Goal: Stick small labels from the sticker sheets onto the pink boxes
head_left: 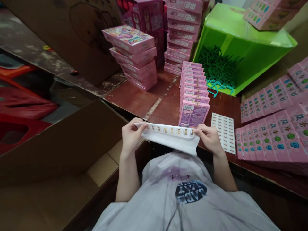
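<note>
Between my two hands a white sticker sheet is stretched out, with one row of small gold labels along its upper, folded edge. My left hand pinches its left end between thumb and fingers. At the other end, my right hand grips the corner the same way. Just beyond the sheet stands a row of pink and purple boxes, overlapping one behind another, barcodes facing me. Flat on the table, to the right of my right hand, lies a second sticker sheet with several rows of small labels.
A green box holds many green plastic pieces, some spilled onto the red table. Pink boxes are stacked at the back and left, and more pink boxes line the right. An open cardboard carton stands at the left.
</note>
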The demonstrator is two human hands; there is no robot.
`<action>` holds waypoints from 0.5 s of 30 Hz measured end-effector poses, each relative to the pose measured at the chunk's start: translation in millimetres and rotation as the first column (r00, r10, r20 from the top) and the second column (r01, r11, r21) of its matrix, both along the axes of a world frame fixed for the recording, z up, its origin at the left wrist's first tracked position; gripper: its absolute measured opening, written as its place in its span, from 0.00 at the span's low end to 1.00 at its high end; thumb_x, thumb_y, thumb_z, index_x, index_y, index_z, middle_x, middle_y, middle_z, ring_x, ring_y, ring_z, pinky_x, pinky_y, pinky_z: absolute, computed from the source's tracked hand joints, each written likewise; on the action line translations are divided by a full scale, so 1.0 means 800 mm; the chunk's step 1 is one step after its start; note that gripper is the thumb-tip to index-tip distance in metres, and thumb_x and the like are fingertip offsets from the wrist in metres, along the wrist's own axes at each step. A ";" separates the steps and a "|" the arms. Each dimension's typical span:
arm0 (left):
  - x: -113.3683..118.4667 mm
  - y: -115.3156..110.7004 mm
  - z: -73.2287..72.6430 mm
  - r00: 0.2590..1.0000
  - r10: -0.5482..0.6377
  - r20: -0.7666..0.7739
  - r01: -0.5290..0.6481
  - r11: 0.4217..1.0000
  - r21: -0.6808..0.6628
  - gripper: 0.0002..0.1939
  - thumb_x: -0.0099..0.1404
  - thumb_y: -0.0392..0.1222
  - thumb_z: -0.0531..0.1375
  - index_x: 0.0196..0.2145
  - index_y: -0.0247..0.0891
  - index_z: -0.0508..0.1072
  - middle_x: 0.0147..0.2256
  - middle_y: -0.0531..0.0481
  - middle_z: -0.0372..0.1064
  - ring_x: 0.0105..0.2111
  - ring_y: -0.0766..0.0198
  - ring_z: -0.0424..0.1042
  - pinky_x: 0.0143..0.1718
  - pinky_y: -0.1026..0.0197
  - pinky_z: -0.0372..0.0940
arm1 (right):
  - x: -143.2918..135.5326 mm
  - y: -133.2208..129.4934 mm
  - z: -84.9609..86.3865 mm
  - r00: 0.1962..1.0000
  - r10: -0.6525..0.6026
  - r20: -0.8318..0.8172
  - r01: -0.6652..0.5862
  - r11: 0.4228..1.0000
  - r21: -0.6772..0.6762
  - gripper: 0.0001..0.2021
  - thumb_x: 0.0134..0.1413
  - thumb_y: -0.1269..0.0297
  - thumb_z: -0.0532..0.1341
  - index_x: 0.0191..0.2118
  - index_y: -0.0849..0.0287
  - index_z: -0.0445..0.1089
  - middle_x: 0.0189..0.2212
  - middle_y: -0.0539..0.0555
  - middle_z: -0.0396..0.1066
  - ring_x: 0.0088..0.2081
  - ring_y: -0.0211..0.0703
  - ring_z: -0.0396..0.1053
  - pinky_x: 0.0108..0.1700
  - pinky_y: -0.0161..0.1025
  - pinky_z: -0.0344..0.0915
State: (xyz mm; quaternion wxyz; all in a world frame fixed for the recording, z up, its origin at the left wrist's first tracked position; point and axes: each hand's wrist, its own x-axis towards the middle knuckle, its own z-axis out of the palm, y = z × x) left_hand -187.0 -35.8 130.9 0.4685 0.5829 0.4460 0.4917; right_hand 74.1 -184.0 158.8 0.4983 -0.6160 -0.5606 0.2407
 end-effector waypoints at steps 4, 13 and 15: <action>0.011 0.002 -0.004 0.993 0.072 -0.089 -0.066 0.996 0.066 0.10 0.55 0.44 0.65 0.24 0.36 0.74 0.21 0.54 0.67 0.21 0.70 0.61 0.23 0.68 0.55 | 0.010 0.002 -0.006 0.999 -0.026 0.021 0.026 0.999 0.027 0.16 0.60 0.58 0.60 0.24 0.60 0.73 0.22 0.51 0.71 0.27 0.37 0.68 0.31 0.33 0.64; 0.040 0.019 0.020 0.994 -0.031 -0.107 0.034 0.999 0.025 0.13 0.45 0.45 0.70 0.28 0.36 0.77 0.23 0.53 0.70 0.21 0.68 0.64 0.22 0.67 0.58 | 0.034 0.017 -0.003 0.969 -0.231 -0.089 0.231 0.973 -0.011 0.08 0.52 0.59 0.66 0.31 0.59 0.77 0.29 0.52 0.77 0.29 0.39 0.74 0.31 0.33 0.70; 0.046 0.023 0.030 0.993 -0.072 -0.095 0.071 0.997 -0.017 0.17 0.42 0.44 0.72 0.31 0.36 0.78 0.25 0.51 0.73 0.23 0.66 0.67 0.23 0.67 0.61 | 0.041 0.024 0.004 0.966 -0.254 -0.058 0.253 0.967 -0.015 0.08 0.52 0.60 0.66 0.29 0.58 0.76 0.26 0.51 0.76 0.26 0.37 0.72 0.27 0.32 0.68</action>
